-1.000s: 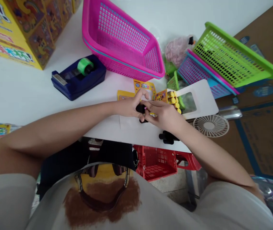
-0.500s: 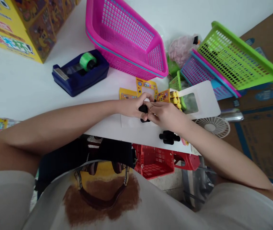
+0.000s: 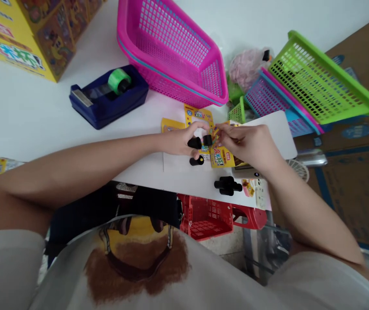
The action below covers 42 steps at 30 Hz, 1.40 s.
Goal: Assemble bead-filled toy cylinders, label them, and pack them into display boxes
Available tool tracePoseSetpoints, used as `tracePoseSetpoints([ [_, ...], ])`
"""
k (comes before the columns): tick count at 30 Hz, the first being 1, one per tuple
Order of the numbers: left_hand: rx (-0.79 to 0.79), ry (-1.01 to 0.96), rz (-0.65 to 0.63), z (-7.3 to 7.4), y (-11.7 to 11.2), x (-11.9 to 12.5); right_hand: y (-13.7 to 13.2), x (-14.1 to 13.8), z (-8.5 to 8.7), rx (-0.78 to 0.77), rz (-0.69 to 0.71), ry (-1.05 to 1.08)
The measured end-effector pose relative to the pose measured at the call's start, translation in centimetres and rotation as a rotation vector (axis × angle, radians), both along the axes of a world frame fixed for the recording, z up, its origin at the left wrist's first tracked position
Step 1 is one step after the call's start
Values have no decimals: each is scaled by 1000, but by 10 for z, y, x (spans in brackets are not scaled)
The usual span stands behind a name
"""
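Note:
My left hand (image 3: 179,141) is closed round small black caps (image 3: 200,141) at the table's near edge. Close beside it, my right hand (image 3: 251,144) pinches a small yellow printed pack (image 3: 220,156) and lifts it over a white card (image 3: 278,129). One loose black cap (image 3: 196,161) lies just below my left hand. A cluster of black caps (image 3: 227,185) sits at the table's front edge. Yellow printed cards (image 3: 197,116) lie flat behind my hands.
A dark blue tape dispenser (image 3: 108,95) with a green roll stands to the left. A pink basket (image 3: 171,51) is behind it; green, pink and blue baskets (image 3: 320,77) are stacked at right. Yellow boxes (image 3: 19,38) are far left. A red basket (image 3: 208,217) sits below the table.
My right hand has moved right, away from the left, and lifted the yellow pack over the white card. The left hand stays put with the black caps.

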<state>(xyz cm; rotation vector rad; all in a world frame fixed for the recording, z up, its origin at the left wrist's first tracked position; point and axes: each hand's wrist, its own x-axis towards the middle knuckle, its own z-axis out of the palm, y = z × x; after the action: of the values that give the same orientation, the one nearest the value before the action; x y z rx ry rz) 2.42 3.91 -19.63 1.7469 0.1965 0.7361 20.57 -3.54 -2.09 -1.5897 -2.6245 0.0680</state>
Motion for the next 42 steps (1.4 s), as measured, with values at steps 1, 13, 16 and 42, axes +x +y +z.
tracePoseSetpoints([
  [1, 4, 11, 26, 0, 2, 0, 1, 3, -1, -2, -25, 28],
  [13, 10, 41, 262, 25, 6, -10, -15, 20, -54, -335, -147, 162],
  [16, 60, 52, 185, 29, 5, -12, -25, 21, -73, -327, -106, 209],
  [42, 290, 429, 264, 14, -6, -2, -29, 6, -84, -28, 15, 103],
])
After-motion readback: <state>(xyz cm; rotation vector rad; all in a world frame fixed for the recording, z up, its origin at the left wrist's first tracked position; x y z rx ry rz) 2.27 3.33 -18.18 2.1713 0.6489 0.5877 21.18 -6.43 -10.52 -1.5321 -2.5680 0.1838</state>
